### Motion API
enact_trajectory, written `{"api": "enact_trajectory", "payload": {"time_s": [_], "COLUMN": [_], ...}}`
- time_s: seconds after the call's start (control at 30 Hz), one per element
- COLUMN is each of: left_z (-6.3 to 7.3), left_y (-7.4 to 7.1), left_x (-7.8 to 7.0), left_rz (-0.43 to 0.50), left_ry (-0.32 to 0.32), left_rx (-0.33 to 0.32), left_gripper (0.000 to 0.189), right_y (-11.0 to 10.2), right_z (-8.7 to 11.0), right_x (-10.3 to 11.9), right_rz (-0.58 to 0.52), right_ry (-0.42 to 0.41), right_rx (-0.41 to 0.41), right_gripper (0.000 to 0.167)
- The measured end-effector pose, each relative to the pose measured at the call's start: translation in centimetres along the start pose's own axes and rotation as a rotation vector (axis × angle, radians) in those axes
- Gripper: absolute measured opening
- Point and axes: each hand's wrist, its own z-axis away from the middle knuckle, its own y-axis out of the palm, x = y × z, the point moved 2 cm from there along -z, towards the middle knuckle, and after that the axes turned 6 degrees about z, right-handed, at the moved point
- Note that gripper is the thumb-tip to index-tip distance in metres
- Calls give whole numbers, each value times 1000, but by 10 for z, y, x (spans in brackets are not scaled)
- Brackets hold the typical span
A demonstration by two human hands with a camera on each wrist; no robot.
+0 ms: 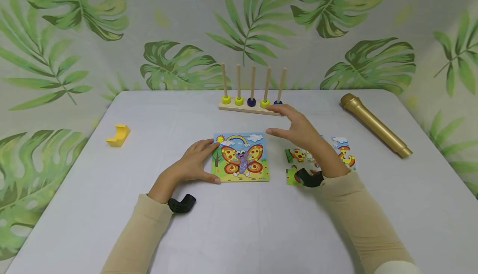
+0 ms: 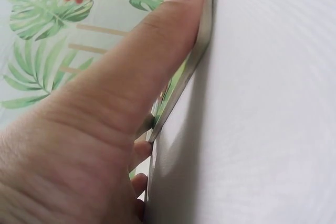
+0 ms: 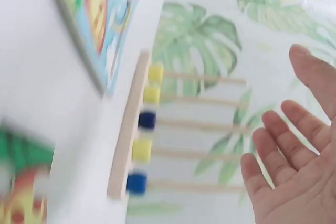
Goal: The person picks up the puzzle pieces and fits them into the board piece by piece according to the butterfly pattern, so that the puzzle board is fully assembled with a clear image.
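Beige sleeves (image 1: 362, 216), L hand (image 1: 189, 165) w/ grip on butterfly board (image 1: 243, 162), R hand (image 1: 300, 128) loose, empty, peg rack (image 1: 242, 108) w/ 1 bead (image 1: 226, 100) per peg.

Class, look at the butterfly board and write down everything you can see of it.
The butterfly board is thin and squarish, with a pale edge that looks wooden. Its picture shows a smiling purple butterfly with red-and-yellow wings, a sun, rainbow, clouds and a tree at the left. It appears to lie face up on the white table, nearer the person than the peg stand. The left hand holds its left side, thumb at the near corner; the right hand is apart from it.
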Motion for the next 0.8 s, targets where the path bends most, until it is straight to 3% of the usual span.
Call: {"api": "enact_trajectory", "payload": {"time_s": [0.17, 0.33, 0.57, 0.8], "left_z": [0, 0, 0, 0], "left_y": [0, 1, 2, 3], "left_x": [0, 1, 2, 5], "left_rz": [-1, -6, 3, 8], "left_ry": [3, -17, -20, -27], "left_rx": [-5, 7, 5, 2], "left_gripper": [112, 112, 113, 113], "right_y": [-28, -42, -42, -36], "right_z": [24, 43, 58, 63], "right_x": [-37, -73, -108, -123], "right_rz": [-4, -40, -103, -134], "right_ry": [70, 152, 226, 259], "right_rx": [-65, -89, -71, -8], "right_gripper": [61, 59, 55, 55]}}
